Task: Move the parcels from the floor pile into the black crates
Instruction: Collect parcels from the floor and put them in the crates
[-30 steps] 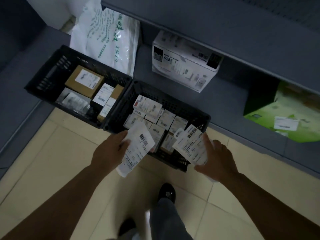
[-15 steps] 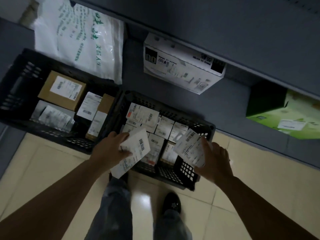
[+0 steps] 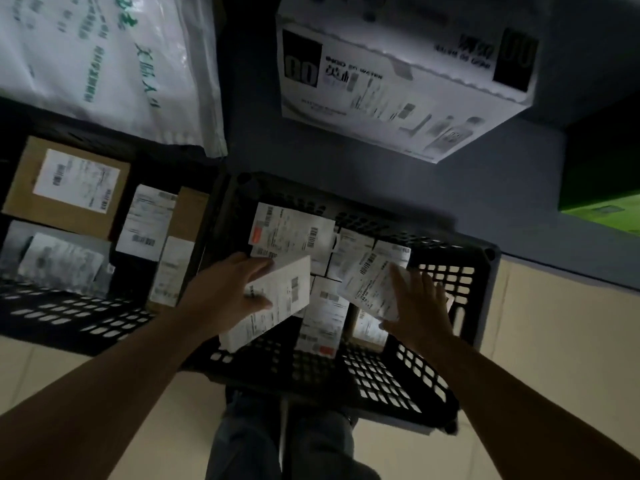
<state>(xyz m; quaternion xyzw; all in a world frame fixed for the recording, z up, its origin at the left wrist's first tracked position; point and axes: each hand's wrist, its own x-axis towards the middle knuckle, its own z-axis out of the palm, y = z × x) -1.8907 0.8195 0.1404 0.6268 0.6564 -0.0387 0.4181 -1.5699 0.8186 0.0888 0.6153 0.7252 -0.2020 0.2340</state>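
Left parcel [image 3: 277, 299]: white, labelled, held over the near-left part of the right crate [image 3: 485, 268], lower centre of the frame; tilted, label up, probably so it can slide in beside the packs already there.
Left hand [image 3: 221, 296]: its grip is pinched on that parcel, thumb on top at the far edge, fingers curled under the near side.
Right parcel [image 3: 372, 285]: a flat white pack, label up, over the crate's middle, just right of the left parcel.
Right hand [image 3: 420, 306]: fingers spread along the parcel's right edge; blurred, so I cannot tell whether the grip is clamped on it or letting go.
Right crate: black lattice, centre of the frame, already filled with labelled white packs [image 3: 294, 230] standing close together; little free room, so each new one likely has to lie on top.
Left crate [image 3: 69, 317]: left of the frame, touching the right one; holds a brown box [image 3: 65, 188] and other parcels.
Floor pile: not in view.
Surroundings: white bag [image 3: 104, 64] upper left, white carton [image 3: 398, 84] top centre, pale tiled floor [image 3: 554, 341] lower right.
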